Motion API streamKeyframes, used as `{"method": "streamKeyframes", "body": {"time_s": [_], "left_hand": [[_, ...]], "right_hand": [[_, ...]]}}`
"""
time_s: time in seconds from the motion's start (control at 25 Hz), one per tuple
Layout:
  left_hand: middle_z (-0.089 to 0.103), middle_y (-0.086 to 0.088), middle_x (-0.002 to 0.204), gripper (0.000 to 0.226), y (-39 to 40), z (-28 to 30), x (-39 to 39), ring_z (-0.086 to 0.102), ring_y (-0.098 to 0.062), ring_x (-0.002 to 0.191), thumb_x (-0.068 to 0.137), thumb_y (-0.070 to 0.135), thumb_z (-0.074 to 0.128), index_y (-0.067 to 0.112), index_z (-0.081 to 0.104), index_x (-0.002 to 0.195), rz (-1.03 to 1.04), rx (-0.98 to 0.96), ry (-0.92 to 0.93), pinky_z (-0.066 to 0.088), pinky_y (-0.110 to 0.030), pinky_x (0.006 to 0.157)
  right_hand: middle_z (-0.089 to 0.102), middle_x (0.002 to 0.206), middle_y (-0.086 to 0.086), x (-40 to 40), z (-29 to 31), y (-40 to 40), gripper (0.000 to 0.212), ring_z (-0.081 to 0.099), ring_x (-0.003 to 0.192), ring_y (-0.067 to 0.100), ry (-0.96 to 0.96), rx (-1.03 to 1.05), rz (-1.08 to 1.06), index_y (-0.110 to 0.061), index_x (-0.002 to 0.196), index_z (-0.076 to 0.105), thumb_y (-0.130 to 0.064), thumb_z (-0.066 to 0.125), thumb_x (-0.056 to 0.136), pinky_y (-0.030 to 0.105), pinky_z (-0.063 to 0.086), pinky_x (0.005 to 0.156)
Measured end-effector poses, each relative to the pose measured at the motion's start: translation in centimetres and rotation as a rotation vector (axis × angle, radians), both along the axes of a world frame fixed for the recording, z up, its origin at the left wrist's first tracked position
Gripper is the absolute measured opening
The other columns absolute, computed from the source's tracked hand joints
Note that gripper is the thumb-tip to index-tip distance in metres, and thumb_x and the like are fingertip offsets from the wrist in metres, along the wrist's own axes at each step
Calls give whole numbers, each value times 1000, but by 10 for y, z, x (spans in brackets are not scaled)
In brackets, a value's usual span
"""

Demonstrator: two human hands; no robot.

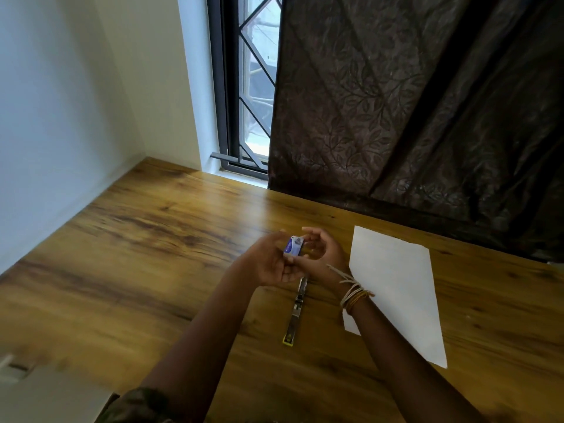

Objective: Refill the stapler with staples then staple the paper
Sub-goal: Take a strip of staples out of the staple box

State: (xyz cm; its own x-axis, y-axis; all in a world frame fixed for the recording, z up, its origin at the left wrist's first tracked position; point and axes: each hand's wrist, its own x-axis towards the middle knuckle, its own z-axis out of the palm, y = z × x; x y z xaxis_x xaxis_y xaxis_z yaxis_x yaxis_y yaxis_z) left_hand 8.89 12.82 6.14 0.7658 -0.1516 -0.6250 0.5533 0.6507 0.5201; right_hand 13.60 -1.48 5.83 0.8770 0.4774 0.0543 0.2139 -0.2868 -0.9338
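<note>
Both hands are working a small blue staple box (293,246) held up over the counter (152,239): left hand (268,264) is gripping the box from the near side, fingers curled round it, right hand (320,254) is curling in at the box's far end, fingertips seeming to be picking at the open flap, though whether it is pinching any staples yet is too small to tell. Stapler (296,309) is lying on the counter just below the hands, between the two forearms, looking swung open flat and not being touched. Paper (396,294) is lying flat just to the right of the right hand, its near corner tucked under that wrist. Judging progress: early, staples are still coming out of the box; loading the stapler, closing it and stapling the paper are all remaining
</note>
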Motion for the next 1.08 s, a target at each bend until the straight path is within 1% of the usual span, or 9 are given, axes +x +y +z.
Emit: {"method": "streamKeyframes", "body": {"time_s": [0.12,0.24,0.32,0.52,0.64,0.72,0.8,0.92,1.08], "left_hand": [[66,-9,75,49,-10,1,-4,66,-21,64,102,44,29,5,59,102,-12,-120,-39,58,-38,73],[65,-15,84,46,-24,-1,-10,63,-23,73,102,42,32,4,57,109,1,-99,-16,60,-34,62],[62,-15,89,45,-29,-1,-12,58,-22,75,102,41,33,4,55,111,6,-117,-12,58,-29,55],[62,-12,73,40,-37,0,-9,58,-17,54,100,37,37,3,58,103,25,-187,-25,53,-24,48],[60,-10,66,43,-39,-3,-8,58,-18,48,101,42,36,4,57,98,73,-247,-46,54,-25,48],[58,-9,65,48,-37,-6,-6,58,-18,51,101,45,33,4,57,94,159,-260,-92,55,-26,51],[56,-8,70,48,-32,-8,-5,59,-19,60,101,46,34,5,57,90,280,-274,-133,56,-30,58],[51,-9,78,49,-22,-13,-7,52,-19,70,102,46,32,5,56,88,395,-284,-158,51,-32,66],[50,-8,79,49,-16,-15,-12,48,-16,68,102,45,29,6,54,85,424,-288,-153,44,-26,67]], "right_hand": [[59,112,3,-4,13,-10,71,57,99,10,102,-7,81,-18,127,50,-10,84,66,19,53,78],[57,107,7,-7,17,-15,65,57,98,18,176,-19,114,-15,130,48,-11,78,73,32,53,85],[57,103,10,-10,20,-15,58,57,94,21,204,-12,97,-14,129,48,-14,75,77,32,54,80],[59,88,10,-13,26,-17,48,59,83,29,248,40,80,-13,130,48,-17,66,86,34,55,70],[62,101,19,-14,26,-17,42,61,81,27,344,163,-20,-15,131,48,-16,59,91,32,55,66],[61,104,10,-21,19,-15,34,62,77,8,135,117,-153,-19,123,55,-16,60,90,19,54,60],[59,101,0,-29,10,-15,25,59,81,-1,-249,-9,-166,-20,109,62,-15,64,85,12,50,66],[57,99,-1,-39,-3,-11,25,54,89,5,-561,-164,16,-15,103,67,-22,69,79,12,48,76],[59,102,5,-45,-6,-4,31,53,94,14,-706,-305,105,-11,105,68,-30,65,81,23,50,79]]}}
